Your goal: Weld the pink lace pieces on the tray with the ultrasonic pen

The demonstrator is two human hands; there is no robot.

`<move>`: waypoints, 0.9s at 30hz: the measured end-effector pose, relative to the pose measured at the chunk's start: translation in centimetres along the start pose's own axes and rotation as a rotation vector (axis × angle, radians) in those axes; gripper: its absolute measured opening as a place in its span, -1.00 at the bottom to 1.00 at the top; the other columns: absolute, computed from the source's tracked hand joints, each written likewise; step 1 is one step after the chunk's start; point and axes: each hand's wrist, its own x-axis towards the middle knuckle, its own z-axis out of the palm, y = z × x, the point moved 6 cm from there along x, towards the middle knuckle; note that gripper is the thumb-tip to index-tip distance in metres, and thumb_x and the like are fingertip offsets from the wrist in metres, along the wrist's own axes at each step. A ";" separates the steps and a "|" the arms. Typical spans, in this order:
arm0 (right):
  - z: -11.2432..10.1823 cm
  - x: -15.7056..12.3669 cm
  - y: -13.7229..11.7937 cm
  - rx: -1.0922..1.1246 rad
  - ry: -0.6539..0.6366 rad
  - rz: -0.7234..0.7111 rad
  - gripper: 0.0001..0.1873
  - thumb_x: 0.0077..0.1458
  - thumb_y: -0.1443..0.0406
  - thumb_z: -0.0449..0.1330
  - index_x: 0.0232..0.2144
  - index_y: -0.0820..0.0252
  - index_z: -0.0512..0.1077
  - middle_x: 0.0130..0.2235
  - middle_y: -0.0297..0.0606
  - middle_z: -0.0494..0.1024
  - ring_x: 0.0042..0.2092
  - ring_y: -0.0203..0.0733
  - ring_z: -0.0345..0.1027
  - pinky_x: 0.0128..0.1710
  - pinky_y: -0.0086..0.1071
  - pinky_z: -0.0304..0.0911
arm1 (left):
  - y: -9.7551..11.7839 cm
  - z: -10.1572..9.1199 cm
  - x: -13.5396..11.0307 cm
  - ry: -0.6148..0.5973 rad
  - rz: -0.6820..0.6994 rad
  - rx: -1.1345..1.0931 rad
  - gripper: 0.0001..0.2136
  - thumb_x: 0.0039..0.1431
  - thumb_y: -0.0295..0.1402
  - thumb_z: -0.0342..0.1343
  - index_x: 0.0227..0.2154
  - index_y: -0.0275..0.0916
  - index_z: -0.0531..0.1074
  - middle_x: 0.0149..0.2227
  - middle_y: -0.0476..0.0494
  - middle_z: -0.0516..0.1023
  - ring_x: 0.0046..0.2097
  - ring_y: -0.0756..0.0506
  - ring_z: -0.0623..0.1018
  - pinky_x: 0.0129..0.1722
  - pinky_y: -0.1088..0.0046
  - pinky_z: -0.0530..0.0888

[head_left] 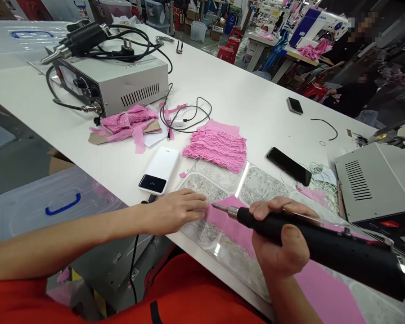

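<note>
My right hand (281,238) is wrapped around a black ultrasonic hand tool (319,245), a thick cylinder with a pointed metal tip. The tip points left, over the edge of a pink fabric strip (234,222), near my left fingertips; I cannot tell whether it touches the cloth. My left hand (180,211) lies flat with its fingers stretched out, fingertips at the strip's left end. Under the strip is a clear patterned plastic sheet (265,184). Just beyond it sits a stack of ruffled pink fabric pieces (218,146). Part of the strip is hidden behind my right hand and the tool.
A white power bank (160,171) with a lit display lies beside my left hand. Grey control boxes stand at the back left (131,83) and at the right (378,180). Two phones, one black (288,165), a looped cable (197,112) and pink scraps (128,123) lie about the white table.
</note>
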 end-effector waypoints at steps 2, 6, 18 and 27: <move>-0.6 0.5 0.1 -0.040 0.050 0.002 -0.85 -0.01 0.34 0.16 -0.30 0.15 0.37 -0.33 -0.38 0.40 -0.47 -0.31 0.35 -0.41 -0.25 0.34 | 0.4 0.2 -0.4 -0.003 0.019 0.023 -0.63 0.20 -0.59 -0.10 0.02 -0.31 0.45 0.11 -0.25 0.46 0.18 -0.19 0.39 0.16 0.20 0.32; -2.3 1.7 -0.1 -0.147 0.170 -0.049 -0.88 -0.04 0.35 0.15 -0.36 0.16 0.35 -0.36 -0.40 0.39 -0.49 -0.30 0.36 -0.40 -0.25 0.34 | 0.5 0.1 -0.9 0.003 0.023 0.039 -0.58 0.20 -0.60 -0.12 0.08 -0.29 0.40 0.14 -0.21 0.43 0.21 -0.18 0.36 0.20 0.20 0.27; -4.0 2.5 0.7 -0.146 0.237 -0.031 -0.89 -0.03 0.33 0.17 -0.36 0.15 0.34 -0.35 -0.42 0.39 -0.47 -0.32 0.36 -0.35 -0.26 0.36 | 0.9 1.4 3.3 0.059 0.027 0.084 -0.63 0.31 -0.50 -0.13 0.14 -0.34 0.32 0.16 -0.25 0.40 0.23 -0.23 0.34 0.19 0.16 0.25; -6.0 2.8 -1.9 -0.226 0.317 -0.092 -0.88 -0.04 0.33 0.14 -0.36 0.17 0.35 -0.35 -0.39 0.37 -0.49 -0.30 0.35 -0.38 -0.26 0.35 | 2.2 3.6 6.7 0.040 0.105 0.061 -0.63 0.29 -0.49 -0.08 0.13 -0.42 0.31 0.21 -0.41 0.31 0.25 -0.27 0.30 0.24 0.08 0.23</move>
